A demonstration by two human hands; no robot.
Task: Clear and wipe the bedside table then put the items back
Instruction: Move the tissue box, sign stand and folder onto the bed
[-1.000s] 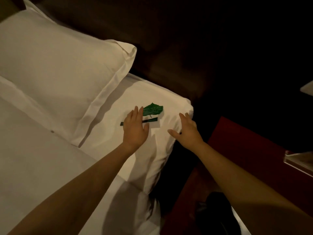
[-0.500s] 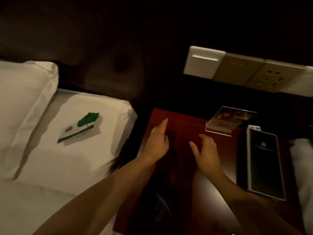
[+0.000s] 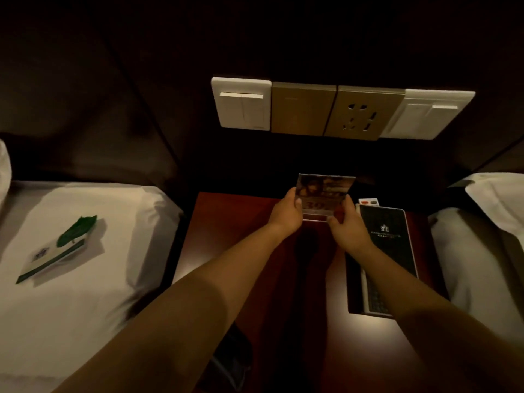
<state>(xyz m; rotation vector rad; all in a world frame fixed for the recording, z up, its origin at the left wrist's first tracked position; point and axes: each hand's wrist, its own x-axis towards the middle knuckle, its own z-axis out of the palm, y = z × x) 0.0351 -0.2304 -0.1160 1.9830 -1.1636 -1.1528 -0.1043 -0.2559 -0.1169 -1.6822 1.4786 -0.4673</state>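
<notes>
A clear acrylic sign stand (image 3: 324,192) with a dark printed card is at the back of the reddish-brown bedside table (image 3: 226,222). My left hand (image 3: 286,212) grips its left edge and my right hand (image 3: 344,225) grips its lower right corner. Whether its base touches the table I cannot tell. A black folder (image 3: 387,236) lies along the table's right side, partly under my right forearm. A white-and-green card with a green leaf-shaped piece (image 3: 61,248) lies on the white bed (image 3: 85,293) to the left.
Wall switches and a socket panel (image 3: 340,110) hang above the table on the dark headboard wall. A second white bed (image 3: 482,251) borders the table on the right. A small white item with red marks (image 3: 368,201) sits behind the folder.
The view has swung from the left bed to the table. Both hands moved from the green card on the bed across to the table and closed on the acrylic sign stand.
</notes>
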